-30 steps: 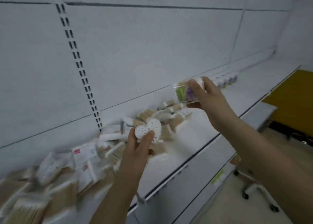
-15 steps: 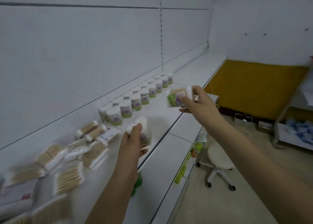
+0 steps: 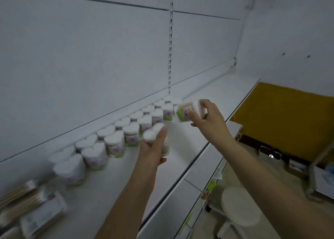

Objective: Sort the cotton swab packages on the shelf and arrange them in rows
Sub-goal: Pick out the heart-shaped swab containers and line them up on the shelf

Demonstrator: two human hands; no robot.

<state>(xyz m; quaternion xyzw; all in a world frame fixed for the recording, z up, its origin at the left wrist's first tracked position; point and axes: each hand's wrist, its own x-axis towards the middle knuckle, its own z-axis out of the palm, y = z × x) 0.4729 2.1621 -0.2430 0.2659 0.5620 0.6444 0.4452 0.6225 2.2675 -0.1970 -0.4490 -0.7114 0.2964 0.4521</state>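
Note:
Two rows of heart-shaped cotton swab tubs [image 3: 115,144] with purple and green labels run along the white shelf [image 3: 182,154] against its back panel. My left hand [image 3: 153,152] grips one such heart-shaped tub [image 3: 153,133] upright just in front of the rows' middle. My right hand [image 3: 207,119] holds another tub [image 3: 184,112] tipped on its side, its swab sticks showing, close to the far right end of the rows. Flat packs of wooden swabs [image 3: 30,211] lie loose at the shelf's lower left, blurred.
The shelf runs on bare to the right as far as the corner wall [image 3: 289,40]. Below are a lower shelf edge [image 3: 207,175], a round white stool [image 3: 240,208], a yellow panel [image 3: 282,116] and boxes on the floor at right.
The view has swung right and nearer to the tub rows. Both hands, each still holding a tub, have moved closer to the rows. The flat packs have slid to the lower left.

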